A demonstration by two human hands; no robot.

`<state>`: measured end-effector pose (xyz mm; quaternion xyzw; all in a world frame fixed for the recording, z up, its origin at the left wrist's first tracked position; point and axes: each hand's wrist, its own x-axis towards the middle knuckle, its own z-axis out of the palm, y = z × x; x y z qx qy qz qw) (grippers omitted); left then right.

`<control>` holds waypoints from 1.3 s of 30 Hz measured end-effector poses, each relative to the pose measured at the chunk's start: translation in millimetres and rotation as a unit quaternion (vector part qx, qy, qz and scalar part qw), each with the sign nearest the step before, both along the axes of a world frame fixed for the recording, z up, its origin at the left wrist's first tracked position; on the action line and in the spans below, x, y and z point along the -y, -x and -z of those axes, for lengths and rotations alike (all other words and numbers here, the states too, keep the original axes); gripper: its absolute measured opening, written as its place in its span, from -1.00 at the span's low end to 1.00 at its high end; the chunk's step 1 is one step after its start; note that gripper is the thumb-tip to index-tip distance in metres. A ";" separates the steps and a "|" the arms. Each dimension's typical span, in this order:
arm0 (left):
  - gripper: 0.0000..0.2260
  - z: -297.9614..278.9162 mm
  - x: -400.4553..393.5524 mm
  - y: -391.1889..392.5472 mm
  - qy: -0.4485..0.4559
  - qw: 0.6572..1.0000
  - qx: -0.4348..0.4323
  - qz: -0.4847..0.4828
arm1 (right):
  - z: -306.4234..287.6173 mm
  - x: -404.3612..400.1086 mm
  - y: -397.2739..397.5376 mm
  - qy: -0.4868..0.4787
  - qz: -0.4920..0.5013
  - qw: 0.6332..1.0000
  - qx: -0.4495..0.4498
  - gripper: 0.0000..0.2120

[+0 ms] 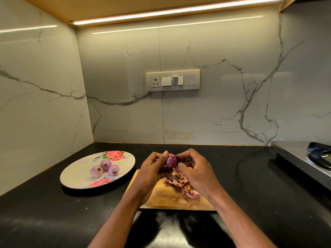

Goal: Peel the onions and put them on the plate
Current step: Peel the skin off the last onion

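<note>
Onion (171,160) sits at lower centre of the frame, where we pinch it between our left hand (152,169) and right hand (195,170) above the cutting board (161,196) and its peels (180,181), while three peeled onions (105,170) lie on the flowered plate (75,178) at lower left on the black desk (44,212).

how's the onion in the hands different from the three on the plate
The held onion is up between the left hand and right hand, above the cutting board; the three plated onions rest untouched on the floral plate. The held onion looks darker purple, the plated ones paler lilac. All are small and round.
</note>
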<state>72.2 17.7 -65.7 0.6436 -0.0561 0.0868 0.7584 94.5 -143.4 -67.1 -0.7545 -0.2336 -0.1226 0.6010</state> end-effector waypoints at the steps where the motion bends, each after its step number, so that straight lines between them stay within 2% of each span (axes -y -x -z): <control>1: -0.75 -0.2 0.0 0.2 -0.001 1.000 -0.002 -0.001 | -0.3 0.5 -0.5 -0.004 -0.002 1.000 -0.002 -0.89; 9: -0.66 0.4 -1.3 -1.4 -0.002 1.000 0.010 -0.018 | -0.6 1.1 2.0 -0.007 0.007 1.000 0.014 -0.87; 16: -0.62 2.3 -2.3 -3.4 -0.011 0.999 0.029 -0.027 | 0.7 1.1 -2.6 0.009 0.047 0.998 0.043 -0.94; 21: -0.65 1.9 -3.2 -3.0 0.012 0.999 0.029 -0.015 | 2.1 3.5 -3.4 -0.005 0.010 1.000 0.029 -0.93; 23: -0.64 2.2 -2.6 -3.4 -0.005 0.999 0.029 -0.020 | 1.6 3.0 -0.5 0.006 0.016 0.999 0.030 -0.87; 25: -0.64 2.9 -1.5 -4.1 -0.021 0.999 0.024 -0.025 | 1.8 1.9 -1.4 0.015 0.040 0.998 0.037 -0.91; 29: -0.75 4.0 -1.5 -4.9 0.009 1.000 -0.002 -0.017 | 3.2 1.1 -5.7 0.001 0.039 0.999 0.037 -0.96; 35: -0.79 -0.5 -0.5 -2.5 0.043 0.999 -0.016 -0.028 | 1.9 -0.9 -4.4 -0.012 0.030 0.999 0.034 -0.78; 39: -0.76 -2.2 -0.5 0.2 0.068 0.998 -0.006 0.005 | 1.2 0.7 -3.7 -0.023 0.040 0.998 0.042 -0.83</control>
